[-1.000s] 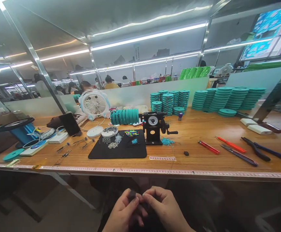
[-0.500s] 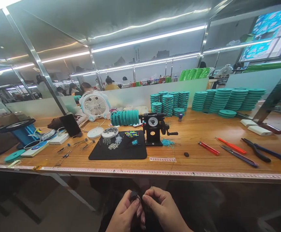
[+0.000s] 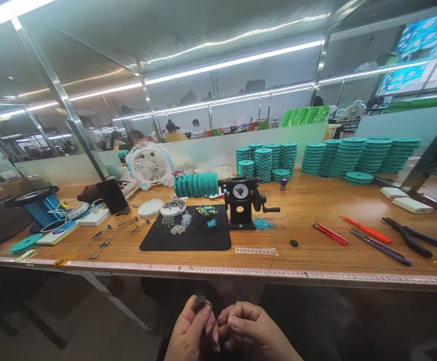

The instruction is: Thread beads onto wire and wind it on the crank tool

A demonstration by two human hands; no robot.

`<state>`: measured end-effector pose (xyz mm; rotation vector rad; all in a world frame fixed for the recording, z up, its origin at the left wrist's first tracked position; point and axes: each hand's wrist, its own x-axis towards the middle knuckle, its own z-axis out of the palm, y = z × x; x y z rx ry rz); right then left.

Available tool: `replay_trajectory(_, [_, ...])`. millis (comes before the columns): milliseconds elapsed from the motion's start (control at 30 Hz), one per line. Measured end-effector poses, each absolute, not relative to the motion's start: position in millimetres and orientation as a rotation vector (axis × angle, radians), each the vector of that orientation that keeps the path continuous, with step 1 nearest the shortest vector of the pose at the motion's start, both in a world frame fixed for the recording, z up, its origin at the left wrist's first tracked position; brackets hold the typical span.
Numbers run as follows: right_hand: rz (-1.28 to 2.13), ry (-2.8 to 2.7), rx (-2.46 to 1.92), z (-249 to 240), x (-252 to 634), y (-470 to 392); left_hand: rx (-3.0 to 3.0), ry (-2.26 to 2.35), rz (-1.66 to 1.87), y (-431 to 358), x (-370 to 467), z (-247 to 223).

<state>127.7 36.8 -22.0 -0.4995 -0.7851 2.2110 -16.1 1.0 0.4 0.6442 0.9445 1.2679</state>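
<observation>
Below the table's front edge, my left hand (image 3: 194, 328) pinches a small dark piece (image 3: 200, 302) between thumb and forefinger; its exact kind is too small to tell. Close beside it on the right, my right hand (image 3: 254, 328) has thumb and forefinger pressed together. Whatever lies in that pinch is too fine to make out. Beyond the hands on the table stands a black hand-crank winding machine (image 3: 240, 200), with a row of teal spools (image 3: 196, 185) on its shaft. A black mat (image 3: 185, 240) in front of the spools bears piles of small beads and metal parts.
Stacks of teal spools (image 3: 348, 156) stand at the back right. Pliers (image 3: 408, 238), a utility knife (image 3: 380, 246) and an orange-handled tool (image 3: 367, 230) lie on the right. A fan (image 3: 151, 165), phone (image 3: 112, 195) and blue wire reel (image 3: 40, 208) are on the left. People sit beyond the partition.
My right hand has lowered slightly, its fingers more curled together. The left hand has shifted a little left with the dark piece. The whole view has moved slightly.
</observation>
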Motion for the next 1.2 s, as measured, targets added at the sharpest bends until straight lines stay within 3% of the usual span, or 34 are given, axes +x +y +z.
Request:
replay_trajectory(667, [2.145,-0.636,-0.547,-35.0,124.1,34.2,1.010,1.203,1.383,-4.8,-16.2,-3.6])
replay_trajectory(1033, [1.863,-1.103,-0.896,-13.4,122.4,32.2,1.082,1.275,1.302,-5.6,-16.1,-5.8])
replay_trajectory(1200, [1.685,-1.325,-0.844,-15.8,122.4,35.7,1.229,1.365,1.209,-4.8,-21.3,-0.5])
